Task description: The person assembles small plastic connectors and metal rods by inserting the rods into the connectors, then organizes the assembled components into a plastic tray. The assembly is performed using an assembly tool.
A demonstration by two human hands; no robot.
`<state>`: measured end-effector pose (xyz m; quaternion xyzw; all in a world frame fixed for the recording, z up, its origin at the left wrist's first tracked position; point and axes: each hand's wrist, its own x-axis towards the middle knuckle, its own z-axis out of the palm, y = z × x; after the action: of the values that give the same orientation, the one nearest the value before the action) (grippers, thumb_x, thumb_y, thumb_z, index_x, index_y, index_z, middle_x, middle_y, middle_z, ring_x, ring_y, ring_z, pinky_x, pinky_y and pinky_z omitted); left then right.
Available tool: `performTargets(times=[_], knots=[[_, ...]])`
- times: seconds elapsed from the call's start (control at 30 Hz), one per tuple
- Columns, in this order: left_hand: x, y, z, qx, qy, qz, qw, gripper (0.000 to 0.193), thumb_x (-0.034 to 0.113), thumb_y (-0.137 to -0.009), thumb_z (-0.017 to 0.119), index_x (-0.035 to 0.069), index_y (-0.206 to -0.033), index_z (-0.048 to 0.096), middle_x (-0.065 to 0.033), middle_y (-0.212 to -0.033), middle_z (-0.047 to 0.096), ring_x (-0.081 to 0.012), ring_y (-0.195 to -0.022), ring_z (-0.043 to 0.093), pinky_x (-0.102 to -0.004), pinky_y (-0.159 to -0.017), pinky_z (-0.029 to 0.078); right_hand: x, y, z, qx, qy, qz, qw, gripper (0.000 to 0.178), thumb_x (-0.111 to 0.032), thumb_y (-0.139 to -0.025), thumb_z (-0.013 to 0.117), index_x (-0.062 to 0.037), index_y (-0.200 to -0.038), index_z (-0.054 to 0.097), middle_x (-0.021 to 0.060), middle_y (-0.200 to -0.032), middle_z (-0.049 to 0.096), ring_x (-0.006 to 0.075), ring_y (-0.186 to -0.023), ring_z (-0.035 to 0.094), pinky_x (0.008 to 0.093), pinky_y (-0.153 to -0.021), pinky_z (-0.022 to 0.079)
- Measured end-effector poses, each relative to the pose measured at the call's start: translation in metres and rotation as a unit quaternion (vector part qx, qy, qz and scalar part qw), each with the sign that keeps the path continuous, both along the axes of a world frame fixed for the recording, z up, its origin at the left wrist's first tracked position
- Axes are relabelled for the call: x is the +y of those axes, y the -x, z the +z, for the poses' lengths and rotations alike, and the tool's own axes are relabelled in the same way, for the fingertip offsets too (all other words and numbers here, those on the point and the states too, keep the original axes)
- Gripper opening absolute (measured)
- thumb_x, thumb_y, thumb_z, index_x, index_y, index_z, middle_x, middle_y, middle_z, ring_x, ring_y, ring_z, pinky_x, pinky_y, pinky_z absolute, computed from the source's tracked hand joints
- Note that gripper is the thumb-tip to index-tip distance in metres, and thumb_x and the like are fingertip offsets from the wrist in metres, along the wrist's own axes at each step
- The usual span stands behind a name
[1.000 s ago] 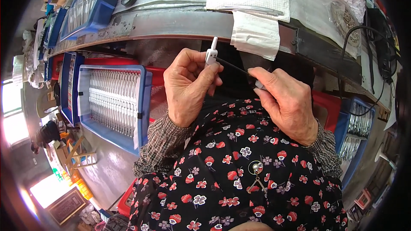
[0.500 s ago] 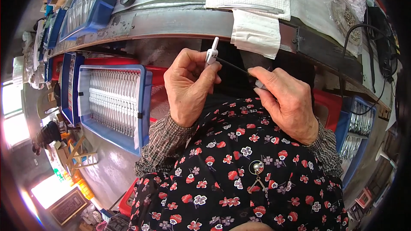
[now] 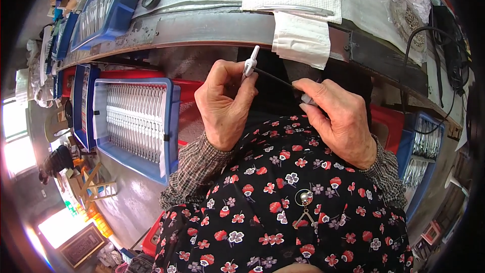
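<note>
My left hand (image 3: 220,108) pinches a small silver-white metal piece (image 3: 250,65) between thumb and fingers, its narrow tip pointing up toward the bench. In my right hand (image 3: 341,121) is a thin dark-shafted tool (image 3: 274,77), with a grey part showing between the fingers. The shaft slants up to the left, and its far end meets the side of the metal piece or lies just by it; I cannot tell which. Both hands are above my lap, just short of the bench edge. The rest of the piece is hidden by my left fingers.
A blue tray (image 3: 172,116) of silver metal parts in rows stands left, another blue bin (image 3: 422,164) right. On the bench are white paper towels (image 3: 301,40), slim metal pieces (image 3: 298,8), a black round cap (image 3: 151,0), a bag of small parts (image 3: 408,25) and black cables (image 3: 435,29).
Almost nothing differs. My left hand and the metal piece have shifted very slightly; both hands keep their hold.
</note>
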<state>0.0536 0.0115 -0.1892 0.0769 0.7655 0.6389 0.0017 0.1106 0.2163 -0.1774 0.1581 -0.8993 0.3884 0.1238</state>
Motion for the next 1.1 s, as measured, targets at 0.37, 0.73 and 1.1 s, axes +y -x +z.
performTargets(times=[0.37,0.73,1.1], knots=[[-0.001,0.000,-0.010,0.058,0.038,0.026,0.997,0.013,-0.005,-0.086,0.070,0.000,-0.097,0.065,0.0011,-0.073,0.060,-0.0019,-0.066,0.052,-0.0188,-0.059,0.043,-0.004,-0.003,0.004,0.076,-0.128,-0.055,0.987,0.046,0.004,-0.071,0.073,-0.0073,-0.115,0.066,0.0067,-0.078,0.056,0.0249,-0.069,0.057,0.0375,-0.058,0.047],[-0.005,-0.001,-0.006,0.064,0.100,0.007,0.993,0.010,-0.008,-0.082,0.067,-0.002,-0.088,0.061,-0.0026,-0.066,0.053,-0.0041,-0.061,0.046,-0.0215,-0.055,0.039,-0.014,-0.008,0.004,0.072,-0.225,-0.029,0.971,0.043,-0.001,-0.075,0.071,-0.0024,-0.117,0.063,0.0067,-0.071,0.047,0.0229,-0.061,0.054,0.0361,-0.050,0.046],[-0.006,0.000,-0.022,0.106,0.150,0.013,0.983,0.009,-0.008,-0.080,0.064,-0.002,-0.085,0.060,-0.0085,-0.063,0.049,-0.0083,-0.057,0.044,-0.0241,-0.053,0.038,-0.007,0.008,-0.013,-0.204,0.053,0.039,0.977,0.011,-0.009,-0.092,0.059,0.0015,-0.096,0.058,0.0143,-0.075,0.062,0.0294,-0.062,0.063,0.0381,-0.055,0.048]])
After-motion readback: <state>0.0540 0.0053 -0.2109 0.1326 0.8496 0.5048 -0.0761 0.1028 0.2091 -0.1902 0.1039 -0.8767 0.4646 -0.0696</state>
